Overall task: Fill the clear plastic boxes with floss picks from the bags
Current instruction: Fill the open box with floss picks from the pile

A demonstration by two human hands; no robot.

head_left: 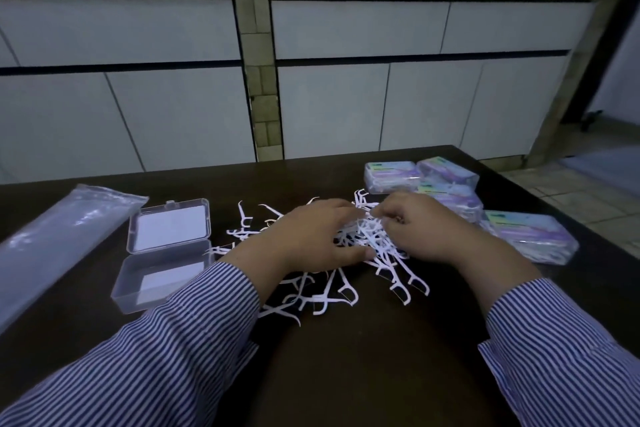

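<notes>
A loose heap of white plastic floss picks (363,243) lies mid-table on the dark wooden table (363,340). The left hand (311,236) and right hand (422,229) both curl into the heap, gathering picks. An open clear plastic box (166,253) sits left, beside a clear plastic bag (59,239). Filled pastel-labelled boxes (450,191) crowd the right.

White floss picks (346,253) lie in a loose, tangled heap on the middle of the dark worktop. Left of the heap a clear box (166,253) lies open, its lid flat behind it. At the far left lies a clear bag (59,239), flat.
</notes>
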